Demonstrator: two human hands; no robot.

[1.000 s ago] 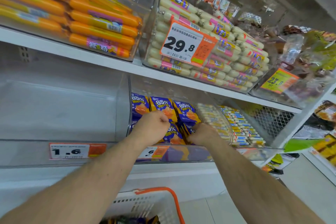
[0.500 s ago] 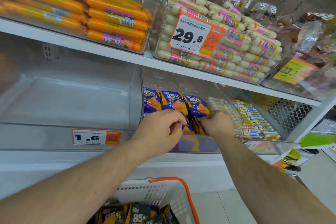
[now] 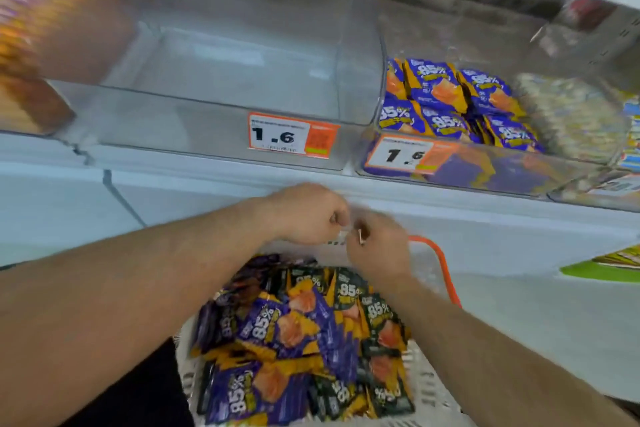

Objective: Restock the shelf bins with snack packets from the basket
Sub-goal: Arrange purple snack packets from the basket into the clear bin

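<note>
A white basket (image 3: 427, 388) with an orange handle (image 3: 445, 274) sits low in the middle, full of purple and dark green "85%" snack packets (image 3: 277, 333). My left hand (image 3: 308, 215) and my right hand (image 3: 379, 248) hover close together over the basket's far rim, below the shelf edge. Both have curled fingers, and I see nothing in either. The right hand is blurred. Up on the shelf, the right clear bin (image 3: 485, 170) holds rows of purple packets (image 3: 446, 104). The clear bin to its left (image 3: 194, 121) holds nothing.
Both bins carry orange "1.6" price tags (image 3: 292, 135). A blurred orange-brown product (image 3: 31, 45) fills the bin at far left, and pale packets (image 3: 568, 114) fill one at far right. A white shelf front (image 3: 485, 246) runs behind the basket.
Both hands have left the purple-packet bin and dropped to the basket's far rim. The view has tilted down, so the upper sausage shelf is gone and the basket's contents show.
</note>
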